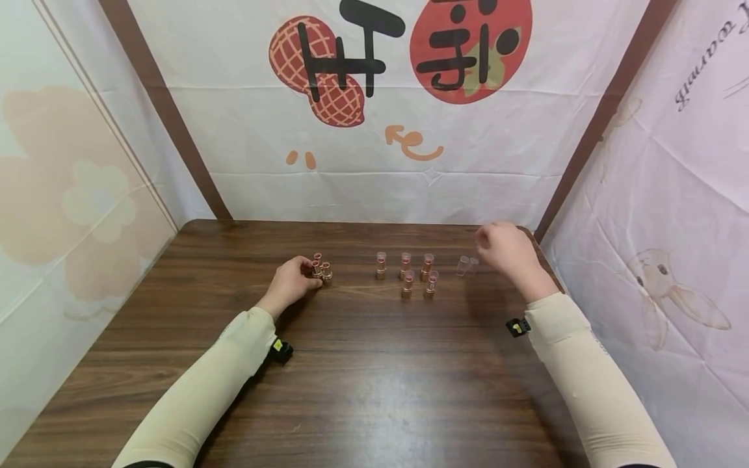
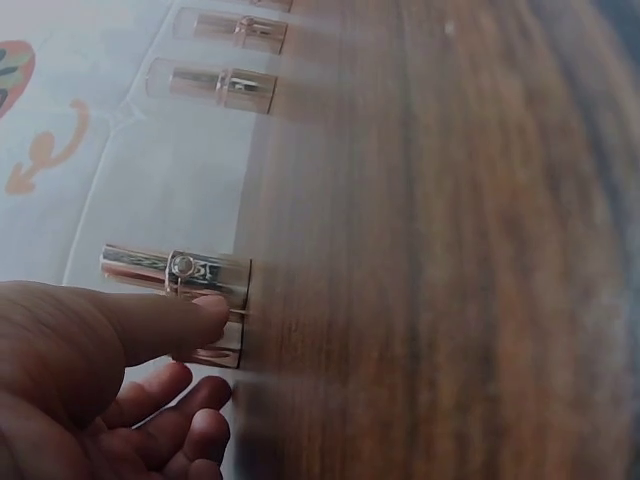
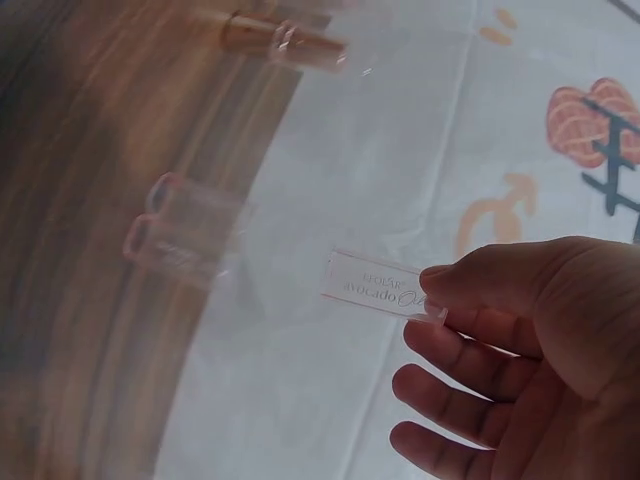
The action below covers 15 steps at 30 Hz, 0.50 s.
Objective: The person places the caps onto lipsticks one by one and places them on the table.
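In the right wrist view my right hand (image 3: 560,340) pinches a clear cap (image 3: 375,285) with printed lettering between thumb and index finger, above the table. Two other clear caps (image 1: 463,265) stand side by side just left of that hand (image 1: 510,253). On the left, my left hand (image 1: 289,284) has thumb and index finger around a group of three uncapped gold lipstick tubes (image 1: 326,272). Seen from the left wrist, the thumb of that hand (image 2: 110,370) lies against a gold tube (image 2: 210,275), with the other fingers curled beneath.
Several lipsticks under clear caps (image 1: 381,266) stand upright in two short rows at mid-table. The brown wooden table (image 1: 363,364) ends at a printed cloth wall (image 1: 374,195) behind. More cloth hangs at both sides.
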Available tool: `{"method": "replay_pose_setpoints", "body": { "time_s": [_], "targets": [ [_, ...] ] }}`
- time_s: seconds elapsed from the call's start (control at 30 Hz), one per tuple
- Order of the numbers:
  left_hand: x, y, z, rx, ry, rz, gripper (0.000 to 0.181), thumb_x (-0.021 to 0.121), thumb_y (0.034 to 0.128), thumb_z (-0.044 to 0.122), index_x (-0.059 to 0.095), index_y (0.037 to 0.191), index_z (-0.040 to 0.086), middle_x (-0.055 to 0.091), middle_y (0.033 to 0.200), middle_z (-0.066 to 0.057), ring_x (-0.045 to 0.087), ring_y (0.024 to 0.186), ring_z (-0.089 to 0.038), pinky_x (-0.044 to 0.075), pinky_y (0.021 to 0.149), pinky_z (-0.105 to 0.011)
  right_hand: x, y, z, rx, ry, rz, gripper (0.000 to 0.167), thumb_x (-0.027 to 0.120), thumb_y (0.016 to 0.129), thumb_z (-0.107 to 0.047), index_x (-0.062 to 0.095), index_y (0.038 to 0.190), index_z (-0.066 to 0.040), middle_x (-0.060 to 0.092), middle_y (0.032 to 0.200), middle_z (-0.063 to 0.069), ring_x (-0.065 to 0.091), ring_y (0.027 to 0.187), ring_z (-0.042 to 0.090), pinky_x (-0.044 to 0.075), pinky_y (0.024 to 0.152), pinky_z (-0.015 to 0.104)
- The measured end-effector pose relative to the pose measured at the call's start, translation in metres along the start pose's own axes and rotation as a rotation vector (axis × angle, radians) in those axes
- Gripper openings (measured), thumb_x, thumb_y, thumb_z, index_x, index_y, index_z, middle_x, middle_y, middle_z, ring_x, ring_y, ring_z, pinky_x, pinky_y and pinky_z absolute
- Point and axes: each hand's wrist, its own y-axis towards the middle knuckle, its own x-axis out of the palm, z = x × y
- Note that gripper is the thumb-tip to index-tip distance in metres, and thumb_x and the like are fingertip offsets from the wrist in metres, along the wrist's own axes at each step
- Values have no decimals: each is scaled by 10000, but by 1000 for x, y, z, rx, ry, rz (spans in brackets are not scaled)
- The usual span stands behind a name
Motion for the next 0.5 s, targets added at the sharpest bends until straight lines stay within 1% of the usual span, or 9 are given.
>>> {"method": "replay_pose_setpoints", "body": {
  "time_s": [0.13,0.3,0.4,0.5],
  "targets": [
    [2,3,-2,4,9,-2,441,785,913,227,595,1247,13,653,1252,-195,604,1139,-357,472,984,-518,-9,-1,-12,-23,13,15,283,684,920,-185,722,1163,-46,707,1097,149,651,1054,368,519,900,532],
    [2,3,-3,20,18,9,372,792,907,228,623,1171,27,670,1156,-168,619,1044,-320,494,915,-483,-17,-1,-23,-51,19,48,281,702,917,-190,725,1157,-45,716,1076,138,657,1036,356,520,895,526],
    [1,1,-2,18,26,6,345,793,906,243,635,1134,37,679,1110,-148,625,1001,-295,499,885,-458,-21,-1,-29,-62,35,41,273,710,917,-195,727,1150,-54,712,1069,125,653,1033,341,520,891,518],
    [-4,-5,1,10,32,11,334,798,899,265,642,1099,49,685,1077,-131,624,964,-282,500,849,-438,-24,0,-35,-80,54,29,269,711,918,-205,727,1145,-62,710,1078,117,646,1047,336,516,907,514]
  ]
}}
